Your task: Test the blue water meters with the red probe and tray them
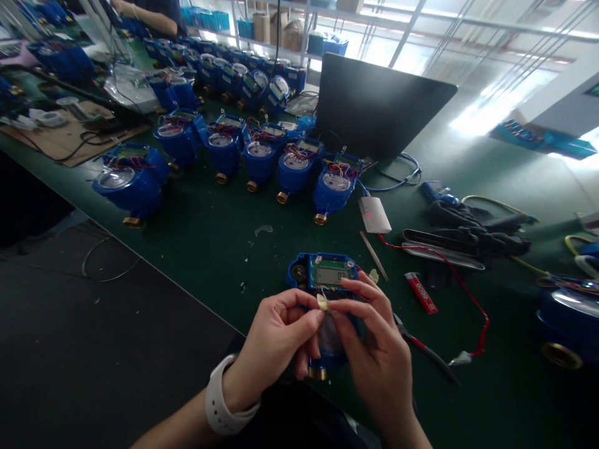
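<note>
An opened blue water meter (304, 257) stands at the table edge before me, its green circuit board and small display (330, 274) showing. Over it, my left hand (276, 330) pinches a small pale yellow, tape-like piece (322, 302) between thumb and fingers. The fingertips of my right hand (381, 346) close on the same piece from the other side. Thin wires run from the board toward it. Both hands hide much of the meter's clear dial cover; its brass fitting (317, 373) shows below them.
Several blue meters (259, 159) with loose wires stand in a row behind. A dark laptop (379, 103), white box (374, 215), wooden stick (374, 255), red glue packet (421, 293) and red-handled pliers (430, 352) lie rightward. Another person's arm (154, 19) is far left.
</note>
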`<state>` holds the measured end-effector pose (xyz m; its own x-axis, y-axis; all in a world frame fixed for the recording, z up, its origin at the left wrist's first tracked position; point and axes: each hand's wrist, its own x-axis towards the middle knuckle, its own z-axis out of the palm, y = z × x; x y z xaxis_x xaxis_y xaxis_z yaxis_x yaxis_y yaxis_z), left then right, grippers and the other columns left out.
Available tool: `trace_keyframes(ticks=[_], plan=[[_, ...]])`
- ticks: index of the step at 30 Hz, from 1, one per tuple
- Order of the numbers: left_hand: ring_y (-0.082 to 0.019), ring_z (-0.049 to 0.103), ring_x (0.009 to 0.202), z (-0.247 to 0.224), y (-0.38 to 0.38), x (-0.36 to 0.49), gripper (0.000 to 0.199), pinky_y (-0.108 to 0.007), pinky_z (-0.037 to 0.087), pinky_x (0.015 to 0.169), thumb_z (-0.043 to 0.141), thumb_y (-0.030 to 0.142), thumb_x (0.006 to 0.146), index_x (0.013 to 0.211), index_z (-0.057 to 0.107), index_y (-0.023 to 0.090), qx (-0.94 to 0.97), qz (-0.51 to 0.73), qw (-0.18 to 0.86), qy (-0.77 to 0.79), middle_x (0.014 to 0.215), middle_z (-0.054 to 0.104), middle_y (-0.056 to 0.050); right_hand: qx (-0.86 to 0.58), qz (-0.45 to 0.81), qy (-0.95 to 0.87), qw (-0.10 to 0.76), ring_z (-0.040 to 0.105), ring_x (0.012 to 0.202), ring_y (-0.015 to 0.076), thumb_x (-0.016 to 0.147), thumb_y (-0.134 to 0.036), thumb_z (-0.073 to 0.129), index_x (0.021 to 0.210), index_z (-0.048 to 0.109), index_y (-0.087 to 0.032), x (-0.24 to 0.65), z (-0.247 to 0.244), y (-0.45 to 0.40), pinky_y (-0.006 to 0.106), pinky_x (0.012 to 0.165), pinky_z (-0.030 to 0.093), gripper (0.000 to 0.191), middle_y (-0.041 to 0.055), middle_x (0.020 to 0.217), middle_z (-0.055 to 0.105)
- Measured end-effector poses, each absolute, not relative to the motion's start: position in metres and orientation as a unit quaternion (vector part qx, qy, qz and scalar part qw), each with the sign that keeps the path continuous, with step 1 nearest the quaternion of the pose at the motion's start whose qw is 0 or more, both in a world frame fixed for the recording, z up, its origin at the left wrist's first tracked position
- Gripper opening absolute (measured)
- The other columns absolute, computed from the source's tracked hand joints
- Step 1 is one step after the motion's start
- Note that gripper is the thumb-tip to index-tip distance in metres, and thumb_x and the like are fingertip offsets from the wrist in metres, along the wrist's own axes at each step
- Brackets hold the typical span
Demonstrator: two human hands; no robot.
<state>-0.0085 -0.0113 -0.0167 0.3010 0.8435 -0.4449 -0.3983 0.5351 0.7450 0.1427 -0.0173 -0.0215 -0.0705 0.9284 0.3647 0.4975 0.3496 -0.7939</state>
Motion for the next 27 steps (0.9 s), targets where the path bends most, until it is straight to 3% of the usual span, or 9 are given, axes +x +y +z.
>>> trace_keyframes(ticks=[4,11,18,23,27], plan=[[-0.003,0.045,0.028,-0.013,-0.008,-0.010,0.024,-0.009,0.035,0.028,0.071,0.034,0.078,0.084,0.059,0.014,0.293,0.401,0.742,0.450,0.047,0.060,0.005,-0.505,0.177,-0.724,0.435,0.046,0.130,0.0286,0.092,-0.012,0.058,0.101,0.065,-0.026,0.144,-0.016,-0.017,0.053,0.104,0.040,0.018,0.0073,0.117,0.060],[-0.003,0.044,0.030,-0.008,-0.006,-0.009,0.022,-0.010,0.036,0.029,0.068,0.033,0.078,0.084,0.060,0.014,0.319,0.395,0.733,0.453,0.050,0.058,0.005,-0.453,0.038,-0.798,0.396,0.062,0.094,0.0239,0.090,-0.011,0.064,0.092,0.069,-0.019,0.146,-0.002,-0.007,0.049,0.093,0.045,0.009,0.0054,0.087,0.067],[-0.003,0.048,0.039,-0.012,-0.011,-0.009,0.017,-0.009,0.037,0.036,0.059,0.033,0.090,0.088,0.065,0.017,0.438,0.392,0.657,0.472,0.057,0.058,0.005,-0.417,-0.009,-0.840,0.346,0.064,0.089,0.0224,0.092,-0.011,0.063,0.079,0.070,-0.014,0.147,0.015,-0.001,0.040,0.092,0.042,0.015,0.0074,0.081,0.071],[-0.003,0.050,0.043,-0.010,-0.010,-0.009,0.011,-0.008,0.039,0.041,0.059,0.025,0.090,0.084,0.066,0.017,0.532,0.383,0.580,0.485,0.060,0.058,0.006,-0.378,-0.025,-0.881,0.285,0.064,0.090,0.0224,0.092,-0.008,0.061,0.080,0.071,-0.011,0.151,0.027,0.003,0.036,0.087,0.042,0.016,0.0084,0.082,0.073],[-0.003,0.051,0.043,-0.009,-0.009,-0.009,0.011,-0.010,0.039,0.041,0.058,0.022,0.089,0.083,0.066,0.017,0.565,0.381,0.551,0.481,0.060,0.058,0.007,-0.370,-0.031,-0.883,0.287,0.065,0.088,0.0219,0.089,-0.005,0.061,0.076,0.069,-0.011,0.152,0.026,0.006,0.035,0.081,0.043,0.016,0.0083,0.080,0.072]])
